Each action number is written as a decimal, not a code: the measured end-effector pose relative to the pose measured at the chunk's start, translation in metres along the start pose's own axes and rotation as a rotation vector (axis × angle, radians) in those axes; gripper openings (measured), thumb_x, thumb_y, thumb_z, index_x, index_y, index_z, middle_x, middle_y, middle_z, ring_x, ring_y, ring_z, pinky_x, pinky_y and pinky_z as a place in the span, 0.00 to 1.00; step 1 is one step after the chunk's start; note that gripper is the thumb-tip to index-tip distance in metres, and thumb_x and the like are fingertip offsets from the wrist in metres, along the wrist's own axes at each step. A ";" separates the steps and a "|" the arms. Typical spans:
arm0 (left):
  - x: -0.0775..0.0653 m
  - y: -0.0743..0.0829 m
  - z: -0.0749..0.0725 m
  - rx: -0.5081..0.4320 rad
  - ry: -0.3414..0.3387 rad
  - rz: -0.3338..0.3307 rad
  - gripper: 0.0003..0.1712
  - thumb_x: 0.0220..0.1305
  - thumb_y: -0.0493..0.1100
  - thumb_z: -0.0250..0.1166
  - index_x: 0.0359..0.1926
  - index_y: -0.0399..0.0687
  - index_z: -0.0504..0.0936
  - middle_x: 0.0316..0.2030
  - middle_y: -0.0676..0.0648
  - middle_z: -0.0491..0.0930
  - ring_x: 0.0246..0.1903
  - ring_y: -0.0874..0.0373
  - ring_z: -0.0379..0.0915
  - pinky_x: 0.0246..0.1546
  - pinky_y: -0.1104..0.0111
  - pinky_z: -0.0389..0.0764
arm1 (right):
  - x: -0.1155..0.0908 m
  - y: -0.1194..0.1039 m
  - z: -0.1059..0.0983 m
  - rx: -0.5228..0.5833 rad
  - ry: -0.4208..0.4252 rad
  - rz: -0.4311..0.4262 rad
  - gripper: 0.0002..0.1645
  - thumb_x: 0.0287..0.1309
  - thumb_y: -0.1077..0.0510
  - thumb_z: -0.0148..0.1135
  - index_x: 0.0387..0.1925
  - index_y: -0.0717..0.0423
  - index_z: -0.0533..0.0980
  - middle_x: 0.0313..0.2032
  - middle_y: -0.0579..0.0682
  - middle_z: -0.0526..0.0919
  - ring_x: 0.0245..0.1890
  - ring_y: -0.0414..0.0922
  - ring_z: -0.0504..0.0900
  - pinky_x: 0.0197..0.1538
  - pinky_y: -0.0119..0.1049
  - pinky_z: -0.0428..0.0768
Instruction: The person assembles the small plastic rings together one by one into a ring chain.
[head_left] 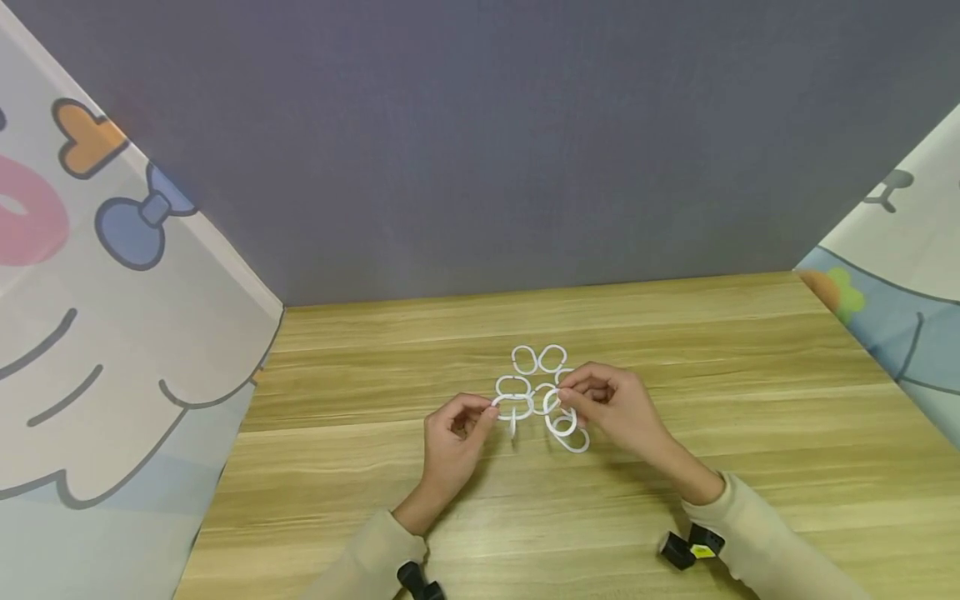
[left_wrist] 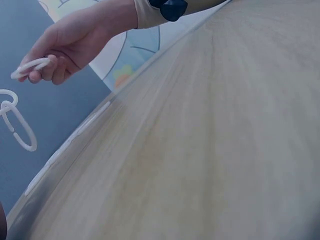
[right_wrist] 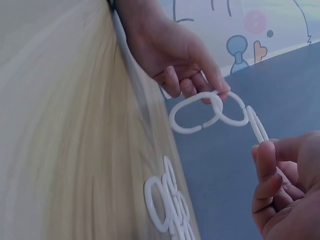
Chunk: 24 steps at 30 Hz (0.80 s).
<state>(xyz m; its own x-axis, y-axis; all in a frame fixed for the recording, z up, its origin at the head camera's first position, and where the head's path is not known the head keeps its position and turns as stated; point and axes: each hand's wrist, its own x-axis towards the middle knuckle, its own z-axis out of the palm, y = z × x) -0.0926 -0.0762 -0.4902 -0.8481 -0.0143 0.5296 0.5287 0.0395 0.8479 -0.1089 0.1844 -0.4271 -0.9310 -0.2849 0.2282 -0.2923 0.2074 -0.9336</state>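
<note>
My left hand pinches a white oval split ring between thumb and index finger. A second white ring hangs linked through it, its narrow gap visible in the right wrist view. Facing it, my right hand pinches another white oval ring by one end. In the right wrist view this ring's tip is at the edge of the left hand's ring; whether they touch I cannot tell. Both hands are raised above the table, and the left hand is almost wholly outside the left wrist view.
Several loose white rings lie on the wood-grain table beneath and beyond the hands. A grey panel rises at the table's far edge. Cartoon-printed panels flank it on the left and right.
</note>
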 end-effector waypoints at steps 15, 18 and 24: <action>-0.001 -0.002 -0.001 -0.016 -0.090 0.043 0.09 0.65 0.22 0.73 0.38 0.37 0.89 0.26 0.41 0.85 0.24 0.70 0.69 0.21 0.76 0.69 | -0.003 -0.010 0.003 0.138 0.010 -0.046 0.03 0.71 0.75 0.66 0.42 0.69 0.84 0.26 0.56 0.88 0.20 0.43 0.84 0.20 0.33 0.80; -0.002 -0.001 -0.002 -0.020 -0.116 0.041 0.09 0.65 0.22 0.72 0.38 0.38 0.89 0.26 0.41 0.85 0.24 0.69 0.68 0.20 0.76 0.69 | -0.003 -0.011 0.004 0.155 0.012 -0.062 0.04 0.72 0.75 0.65 0.42 0.69 0.83 0.25 0.50 0.88 0.19 0.42 0.84 0.19 0.33 0.79; -0.002 0.002 -0.003 -0.028 -0.167 0.042 0.07 0.67 0.24 0.73 0.39 0.38 0.89 0.27 0.41 0.86 0.24 0.69 0.67 0.21 0.76 0.69 | -0.006 -0.013 0.007 0.160 0.012 -0.046 0.02 0.72 0.75 0.66 0.41 0.70 0.82 0.24 0.48 0.87 0.20 0.39 0.83 0.21 0.34 0.82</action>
<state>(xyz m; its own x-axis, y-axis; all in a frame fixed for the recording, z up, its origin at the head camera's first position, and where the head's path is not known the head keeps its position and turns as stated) -0.0902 -0.0787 -0.4895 -0.8178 0.1533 0.5547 0.5624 0.0083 0.8268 -0.0985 0.1772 -0.4182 -0.9201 -0.2796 0.2745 -0.2974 0.0423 -0.9538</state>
